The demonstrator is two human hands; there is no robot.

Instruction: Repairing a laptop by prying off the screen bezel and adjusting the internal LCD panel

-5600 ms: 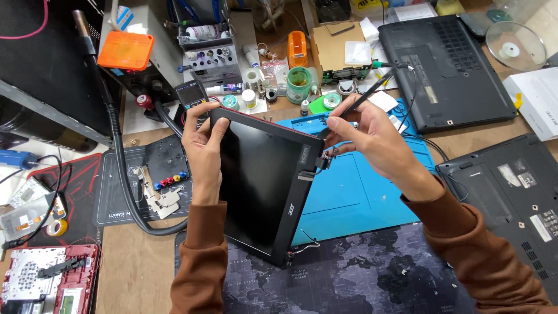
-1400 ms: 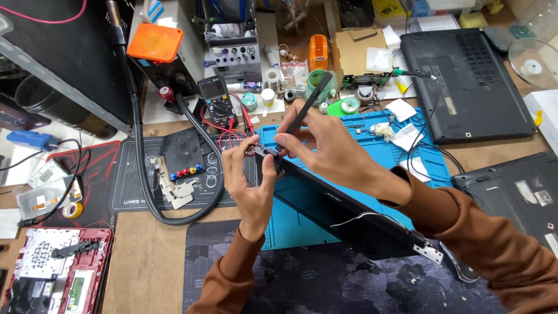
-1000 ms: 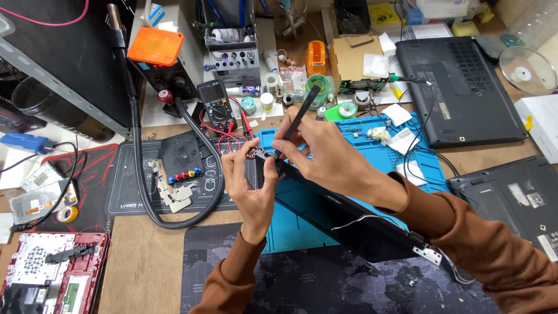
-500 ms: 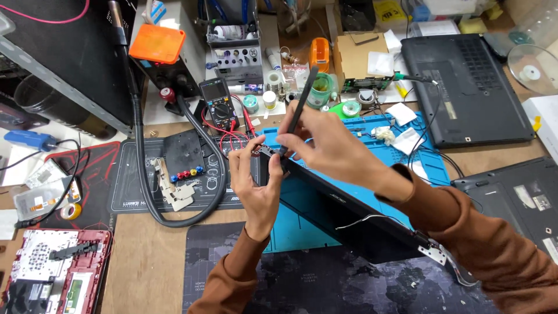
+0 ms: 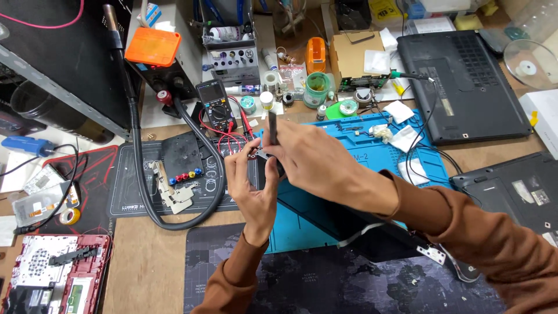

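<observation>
My left hand (image 5: 250, 189) grips the far corner of a black laptop screen panel (image 5: 349, 224) that lies tilted over a blue work mat (image 5: 418, 157). My right hand (image 5: 311, 163) is closed around a slim dark screwdriver (image 5: 272, 125) that stands upright, its lower end at that same corner between my hands. A metal hinge bracket (image 5: 430, 254) and a loose pale cable (image 5: 357, 235) show at the panel's near edge. Brown sleeves cover both forearms.
A multimeter (image 5: 214, 104) with red leads lies just behind my hands. A closed black laptop (image 5: 465, 72) rests at the back right, another laptop base (image 5: 517, 195) at the right. A grey mat (image 5: 174, 174) with brackets, a black hose, solder reels and a red opened laptop (image 5: 52, 279) fill the left.
The screen panel was held upright facing me; now it lies tilted over the blue mat. My hands have come together at its far corner, and the screwdriver has swung upright.
</observation>
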